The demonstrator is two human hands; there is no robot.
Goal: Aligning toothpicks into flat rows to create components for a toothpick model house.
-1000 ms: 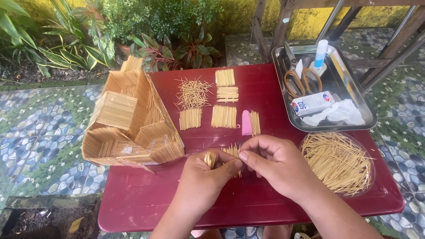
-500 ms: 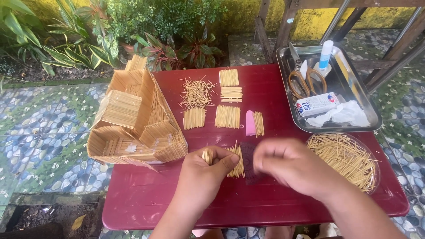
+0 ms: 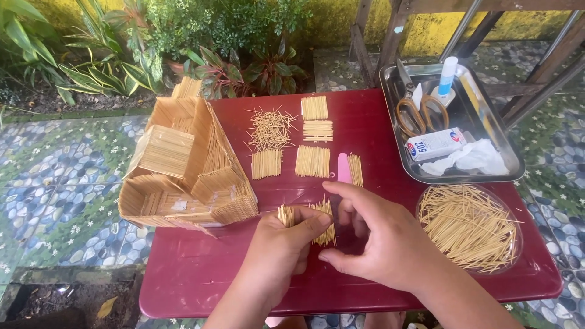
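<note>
Near the front edge of the dark red table (image 3: pixel 201 286), the left hand (image 3: pixel 277 250) pinches a small bundle of pale wooden toothpicks (image 3: pixel 286 215); the right hand (image 3: pixel 378 237), open-fingered, steadies a flat toothpick row (image 3: pixel 325 222) beside it. Keeping tips level matters. Farther left stands the toothpick house model (image 3: pixel 183 164).

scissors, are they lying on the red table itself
No, the scissors lie inside the metal tray at the table's far right corner.
</note>
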